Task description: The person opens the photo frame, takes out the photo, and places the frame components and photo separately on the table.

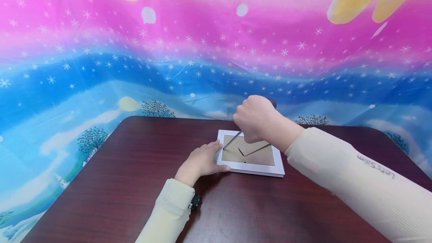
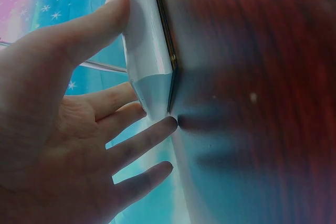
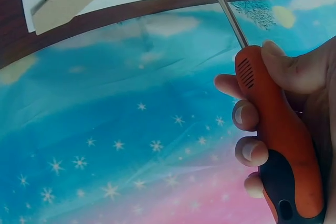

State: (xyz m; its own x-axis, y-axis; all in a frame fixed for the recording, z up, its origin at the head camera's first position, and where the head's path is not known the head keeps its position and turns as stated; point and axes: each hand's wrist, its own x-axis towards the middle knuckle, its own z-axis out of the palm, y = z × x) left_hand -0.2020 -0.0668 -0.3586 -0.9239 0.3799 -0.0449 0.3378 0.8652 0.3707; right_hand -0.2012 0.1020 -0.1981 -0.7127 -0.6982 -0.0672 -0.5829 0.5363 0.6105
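Observation:
A white picture frame [image 1: 248, 170] lies on the table with its brown backing board [image 1: 260, 158] facing up. My right hand [image 1: 258, 117] grips a screwdriver [image 3: 281, 119] by its orange and black handle, above the frame. The screwdriver's metal shaft [image 1: 233, 140] slants down, its tip at the left edge of the backing board. At the frame's near left corner, my left hand [image 1: 200, 160] rests against the side, fingers spread. In the left wrist view, the left thumb [image 2: 118, 11] touches the frame's white side. The right wrist view shows a flap [image 3: 68, 3] on the back.
Under the frame is a dark red-brown wooden table [image 1: 152, 149] with rounded far corners. Behind it hangs a pink and blue cloth [image 1: 202, 48] printed with snowflakes and trees. A black band [image 1: 195, 202] sits on the left wrist.

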